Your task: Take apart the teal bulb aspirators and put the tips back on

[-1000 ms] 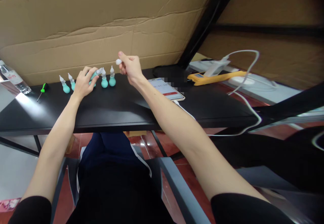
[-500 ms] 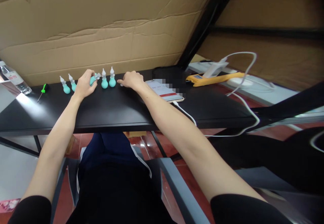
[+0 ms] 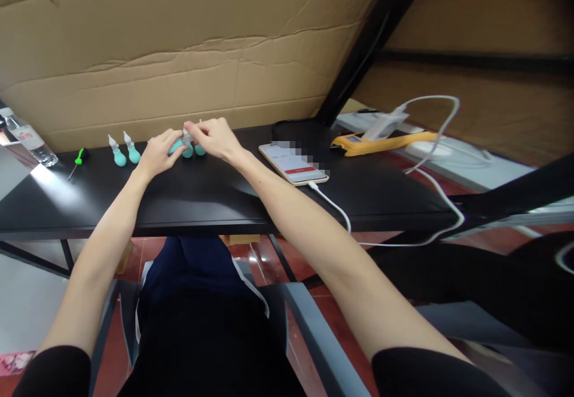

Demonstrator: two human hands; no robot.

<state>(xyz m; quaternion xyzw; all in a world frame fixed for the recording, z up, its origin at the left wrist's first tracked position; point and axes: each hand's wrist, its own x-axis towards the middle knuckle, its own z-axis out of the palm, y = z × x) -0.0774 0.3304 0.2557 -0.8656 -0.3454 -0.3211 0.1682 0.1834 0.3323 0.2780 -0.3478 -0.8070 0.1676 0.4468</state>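
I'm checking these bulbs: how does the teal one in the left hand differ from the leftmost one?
The held bulb is gripped by the left hand; the leftmost bulb stands on the table. The held bulb is partly covered, while the leftmost bulb shows whole, white nozzle uppermost. Both are teal.

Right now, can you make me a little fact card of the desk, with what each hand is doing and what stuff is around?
Left hand: holding a teal bulb
Right hand: fingertips close to that bulb's right end; exact grip hidden
Left of the hands: two teal bulbs with white tips
Behind the right hand: more teal, partly covered
Screwdriver: green and black, on the table's left part
Bottle: clear, far left
Phone: right of the hands, white cable plugged in
Table: black
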